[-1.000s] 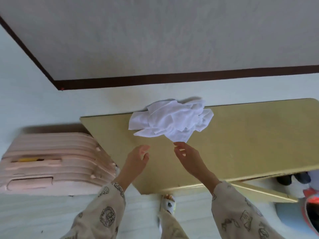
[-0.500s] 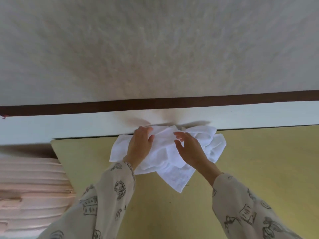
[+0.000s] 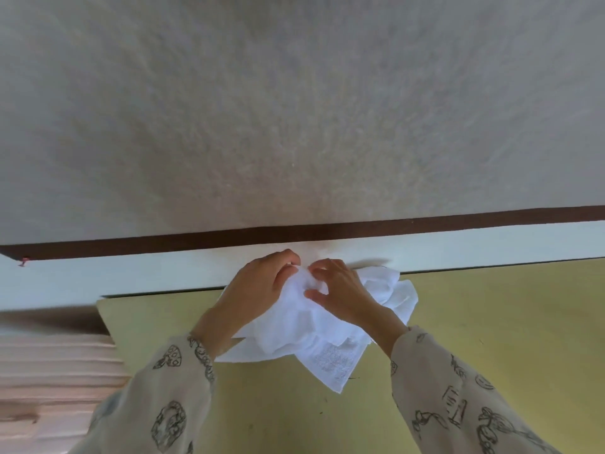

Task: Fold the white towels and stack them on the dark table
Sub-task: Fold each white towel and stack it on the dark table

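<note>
A crumpled heap of white towels (image 3: pixel 330 335) lies at the far edge of a yellow-olive table (image 3: pixel 491 339), against the wall. My left hand (image 3: pixel 258 286) rests on the heap's left side, its fingers curled into the cloth at the top. My right hand (image 3: pixel 340 290) is on the middle of the heap, fingers and thumb pinching a fold near the top. One towel corner hangs toward me over the table. How many towels are in the heap is not clear.
A pale wall with a dark brown band (image 3: pixel 327 231) rises straight behind the table. A pink ribbed object (image 3: pixel 49 381) stands at the table's left end. Bare table surface stretches to the right and toward me.
Both hands went from hovering short of the heap to lying on it, then slid up to its far top edge and curled into the cloth. The view has moved closer.
</note>
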`<action>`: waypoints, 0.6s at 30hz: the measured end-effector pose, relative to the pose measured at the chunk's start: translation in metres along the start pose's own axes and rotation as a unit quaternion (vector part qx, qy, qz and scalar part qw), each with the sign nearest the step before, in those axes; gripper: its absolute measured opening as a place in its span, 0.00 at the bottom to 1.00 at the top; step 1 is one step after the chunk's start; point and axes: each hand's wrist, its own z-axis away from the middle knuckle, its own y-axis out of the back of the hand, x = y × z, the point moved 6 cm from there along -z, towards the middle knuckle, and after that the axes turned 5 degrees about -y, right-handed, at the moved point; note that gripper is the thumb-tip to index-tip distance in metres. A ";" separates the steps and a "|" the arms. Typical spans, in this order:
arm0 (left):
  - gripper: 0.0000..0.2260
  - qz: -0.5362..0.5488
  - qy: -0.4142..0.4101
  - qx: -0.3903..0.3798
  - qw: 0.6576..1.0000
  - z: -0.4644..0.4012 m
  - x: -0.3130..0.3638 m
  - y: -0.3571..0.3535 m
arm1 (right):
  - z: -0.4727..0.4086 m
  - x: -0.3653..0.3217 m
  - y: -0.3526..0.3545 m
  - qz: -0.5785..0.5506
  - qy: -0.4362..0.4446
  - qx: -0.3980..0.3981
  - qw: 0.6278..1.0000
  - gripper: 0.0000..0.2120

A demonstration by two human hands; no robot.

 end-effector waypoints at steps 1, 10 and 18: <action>0.08 0.003 -0.010 0.003 1.000 -0.001 0.007 0.012 | 0.005 -0.003 0.008 -0.013 -0.011 0.005 1.000 0.20; 0.06 0.019 -0.104 0.029 0.994 0.006 0.060 0.094 | 0.083 -0.002 0.094 -0.033 -0.085 0.069 0.993 0.16; 0.06 0.012 -0.097 -0.021 0.995 -0.004 0.111 0.087 | 0.141 0.054 0.150 0.010 -0.111 0.130 0.985 0.11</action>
